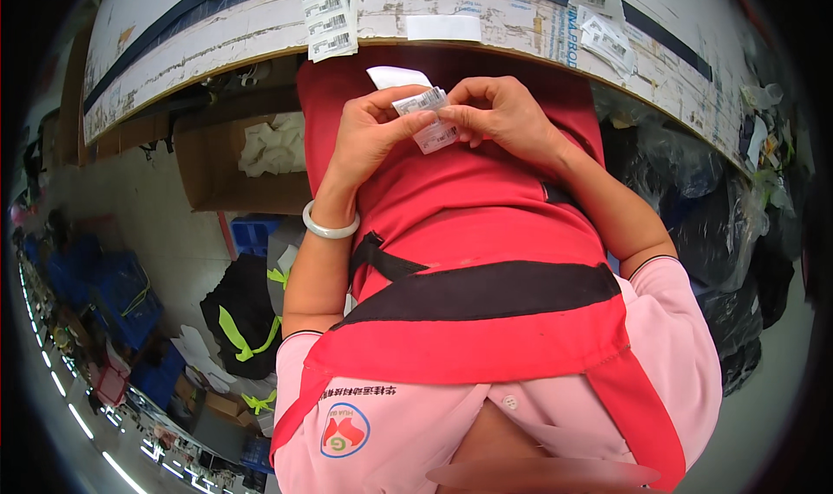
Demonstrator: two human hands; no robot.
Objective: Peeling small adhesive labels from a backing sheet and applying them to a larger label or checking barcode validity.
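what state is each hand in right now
Left hand: closed, pinching small white rectangular printed paper labels.
Right hand: pinched closed at the labels' right edge.

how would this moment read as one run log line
left hand: pinching printed labels | right hand: touching their right edge | label strip: on worktable, end over edge | cardboard box: below worktable, left

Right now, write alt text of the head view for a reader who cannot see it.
A person's left hand and right hand pinch small white barcode labels over a red apron. Barcode label strips lie on the scuffed white tabletop beyond; a white bangle circles the left wrist.
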